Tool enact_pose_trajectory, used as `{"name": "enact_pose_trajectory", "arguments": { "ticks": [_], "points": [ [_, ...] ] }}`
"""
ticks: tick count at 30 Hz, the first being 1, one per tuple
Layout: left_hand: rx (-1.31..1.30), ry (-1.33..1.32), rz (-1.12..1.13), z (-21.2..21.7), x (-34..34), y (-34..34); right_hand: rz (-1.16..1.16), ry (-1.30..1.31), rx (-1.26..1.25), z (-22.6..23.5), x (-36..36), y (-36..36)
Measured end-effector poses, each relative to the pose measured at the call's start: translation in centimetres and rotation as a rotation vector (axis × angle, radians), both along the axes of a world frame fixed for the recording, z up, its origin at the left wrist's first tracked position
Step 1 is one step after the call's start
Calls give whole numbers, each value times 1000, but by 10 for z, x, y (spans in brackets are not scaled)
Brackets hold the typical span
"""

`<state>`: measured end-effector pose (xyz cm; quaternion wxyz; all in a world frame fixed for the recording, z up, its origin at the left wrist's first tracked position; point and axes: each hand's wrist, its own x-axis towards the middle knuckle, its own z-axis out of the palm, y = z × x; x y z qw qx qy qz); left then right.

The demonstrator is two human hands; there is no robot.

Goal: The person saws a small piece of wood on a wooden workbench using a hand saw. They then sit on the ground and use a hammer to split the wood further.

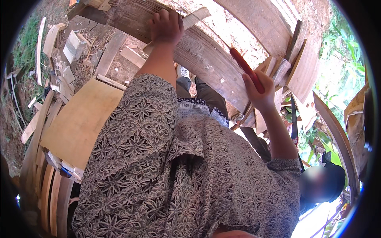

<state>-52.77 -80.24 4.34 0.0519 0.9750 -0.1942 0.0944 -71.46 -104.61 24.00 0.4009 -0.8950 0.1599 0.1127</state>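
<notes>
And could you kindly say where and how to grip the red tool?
Probably by the near end of the red tool, from the right: it is long and slim, slanting forward and left from the right hand, which wraps that end.

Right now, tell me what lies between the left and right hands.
In the head view, a stretch of the wooden plank lies between the left hand and right hand; the red handle slants up from the latter.
</notes>
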Motion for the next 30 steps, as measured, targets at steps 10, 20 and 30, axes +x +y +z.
{"name": "enact_pose_trajectory", "arguments": {
  "ticks": [10, 20, 30],
  "points": [
    [-110, -18, 8, 0, -1, -1, -180, -7, 81, 17, -34, 4],
    [-139, 0, -3, -2, 3, 1, -138, -73, 115, 28, -14, 11],
    [-173, -7, 67, 13, 6, -5, -47, 40, 57, 20, 10, -11]
  ]
}}
